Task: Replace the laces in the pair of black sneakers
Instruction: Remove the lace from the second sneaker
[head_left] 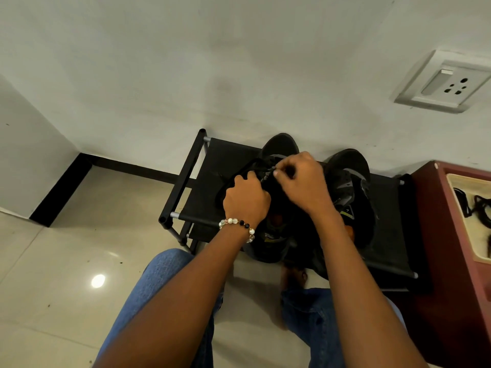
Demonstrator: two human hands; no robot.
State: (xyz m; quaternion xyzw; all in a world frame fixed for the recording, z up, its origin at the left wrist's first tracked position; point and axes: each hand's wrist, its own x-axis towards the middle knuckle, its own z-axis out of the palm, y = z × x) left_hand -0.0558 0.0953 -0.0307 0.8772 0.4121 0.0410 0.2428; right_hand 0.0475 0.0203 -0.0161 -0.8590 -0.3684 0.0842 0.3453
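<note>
Left hand [245, 199] grips left sneaker [279, 148]; right hand [305, 181] pinches black lace [268, 172] at its eyelets

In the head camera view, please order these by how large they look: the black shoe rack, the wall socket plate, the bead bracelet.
1. Black shoe rack, clearly the largest.
2. Wall socket plate.
3. Bead bracelet, the smallest, although it is nearer the camera.

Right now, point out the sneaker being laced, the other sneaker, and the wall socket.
laced sneaker [279, 146]: head view, on its toe cap beyond the hands.
other sneaker [348, 163]: head view, on its toe.
wall socket [449, 83]: head view, on the white faceplate.
</note>
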